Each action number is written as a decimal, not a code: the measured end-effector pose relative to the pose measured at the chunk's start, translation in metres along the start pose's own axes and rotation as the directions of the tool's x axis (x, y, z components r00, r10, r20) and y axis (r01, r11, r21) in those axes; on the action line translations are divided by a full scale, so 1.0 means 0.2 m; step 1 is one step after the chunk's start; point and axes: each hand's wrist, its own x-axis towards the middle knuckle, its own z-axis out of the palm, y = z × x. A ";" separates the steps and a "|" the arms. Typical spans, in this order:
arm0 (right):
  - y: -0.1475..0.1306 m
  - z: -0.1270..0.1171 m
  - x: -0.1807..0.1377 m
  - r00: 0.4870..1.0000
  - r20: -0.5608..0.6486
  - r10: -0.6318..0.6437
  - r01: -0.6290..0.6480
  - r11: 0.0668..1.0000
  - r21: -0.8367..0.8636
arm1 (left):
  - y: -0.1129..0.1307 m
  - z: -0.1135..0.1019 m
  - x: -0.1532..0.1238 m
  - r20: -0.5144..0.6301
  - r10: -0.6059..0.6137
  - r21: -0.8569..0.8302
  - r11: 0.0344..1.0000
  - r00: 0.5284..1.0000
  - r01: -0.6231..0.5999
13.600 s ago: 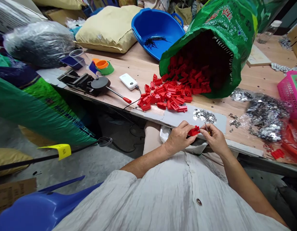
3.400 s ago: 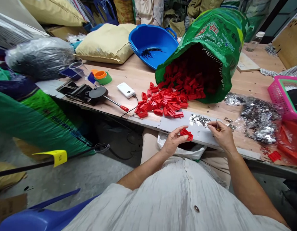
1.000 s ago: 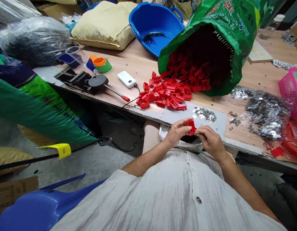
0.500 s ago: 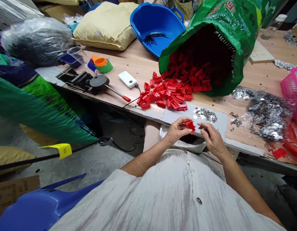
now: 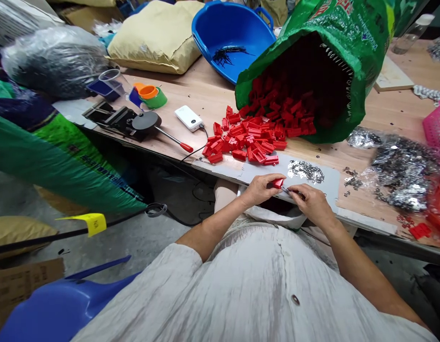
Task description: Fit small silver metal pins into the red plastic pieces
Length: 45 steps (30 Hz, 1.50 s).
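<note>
My left hand (image 5: pixel 260 189) is closed round a small red plastic piece (image 5: pixel 278 182) at the table's near edge. My right hand (image 5: pixel 310 203) pinches a thin metal part (image 5: pixel 285 190) and holds its tip against the red piece. Both hands meet over a grey sheet (image 5: pixel 263 172) on the wooden table (image 5: pixel 213 102). A small heap of shiny metal bits (image 5: pixel 304 170) lies on that sheet just beyond my fingers. Behind it spreads a pile of red plastic pieces (image 5: pixel 248 140), spilling from a green sack (image 5: pixel 334 52) lying on its side.
A blue basin (image 5: pixel 227 33), a white power bank (image 5: pixel 188 118), a black hand press with a red-tipped lever (image 5: pixel 134 122) and stacked cups (image 5: pixel 148 95) stand at the left. Bags of metal parts (image 5: pixel 398 171) and a pink basket (image 5: pixel 435 126) sit at the right. A blue chair (image 5: pixel 63 308) is beside me.
My right hand has come back from the metal heap to the red piece, and the metal part now touches it. The left hand has turned the red piece flatter and lower.
</note>
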 end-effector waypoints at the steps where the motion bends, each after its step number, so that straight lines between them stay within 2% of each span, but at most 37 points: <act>1: 0.01 0.00 0.01 1.000 0.006 -0.006 0.006 1.000 0.000 | 0.00 0.00 0.00 0.007 0.004 0.000 1.000 1.000 -0.004; 14: 0.01 0.02 0.02 0.998 0.036 -0.047 0.048 0.998 -0.040 | 0.00 -0.03 0.03 0.046 -0.011 -0.006 1.000 0.999 0.012; 21: -0.06 0.02 0.03 1.000 0.027 0.002 0.002 0.993 -0.120 | 0.00 -0.03 0.03 0.054 -0.017 0.006 1.000 0.998 0.016; 26: -0.12 0.07 0.04 0.996 -0.027 0.089 -0.093 0.967 -0.236 | -0.02 -0.02 0.03 0.030 -0.039 -0.019 0.999 0.999 0.040; 29: -0.14 0.09 0.04 0.994 -0.040 0.106 -0.113 0.962 -0.248 | -0.02 -0.01 0.03 0.042 -0.038 -0.033 0.999 0.998 0.039; 33: -0.13 0.05 0.03 0.995 -0.019 0.094 -0.096 0.978 -0.184 | 0.00 0.00 0.02 0.009 -0.018 -0.007 1.000 1.000 0.018; 39: -0.11 0.00 -0.03 0.993 -0.087 0.081 -0.077 0.996 0.047 | 0.06 -0.01 -0.05 -0.089 -0.015 -0.019 1.000 0.996 0.013; 42: -0.11 -0.02 -0.07 0.990 -0.021 0.141 -0.135 0.973 0.190 | 0.10 0.01 -0.08 -0.136 -0.057 -0.147 0.988 0.989 0.037; 45: -0.14 -0.04 -0.09 0.983 0.106 0.153 -0.177 0.943 0.282 | 0.14 0.04 -0.10 -0.148 -0.193 -0.425 0.898 0.970 0.114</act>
